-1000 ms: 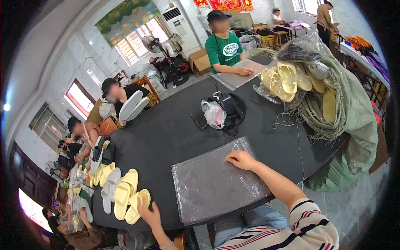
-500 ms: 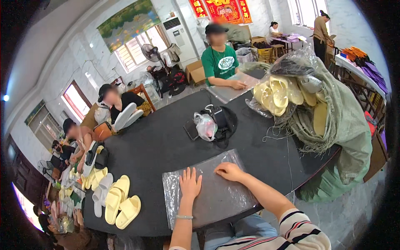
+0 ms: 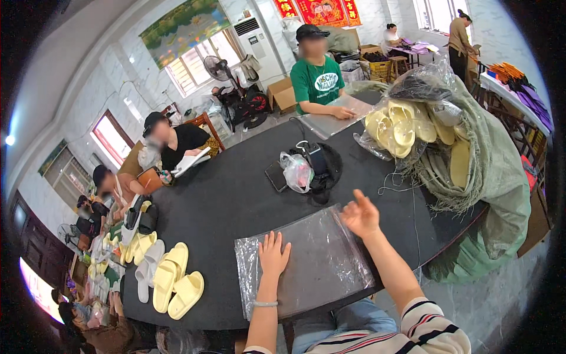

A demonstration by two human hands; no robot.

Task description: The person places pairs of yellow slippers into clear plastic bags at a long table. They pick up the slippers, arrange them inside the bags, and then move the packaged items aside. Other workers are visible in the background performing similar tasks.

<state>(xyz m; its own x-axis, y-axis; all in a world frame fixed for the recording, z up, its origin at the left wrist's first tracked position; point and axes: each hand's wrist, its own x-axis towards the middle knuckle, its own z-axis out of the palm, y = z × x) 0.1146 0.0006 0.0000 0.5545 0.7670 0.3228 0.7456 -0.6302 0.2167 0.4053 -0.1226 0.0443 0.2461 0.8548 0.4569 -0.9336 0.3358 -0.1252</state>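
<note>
The left hand [image 3: 274, 255] lies flat on the clear bags [image 3: 324, 262], fingers spread, grip holding nothing. The right hand [image 3: 361, 217] hangs half-curled by their far right corner, nothing visible in its grip. The bags sit stacked on the desk [image 3: 218, 206], seemingly all unfilled; yellow slippers [image 3: 187, 292] at left remain unbagged. Lettering marks the green shirt [image 3: 318, 79] opposite and red posters [image 3: 324, 13]; the bags show no readable label.
</note>
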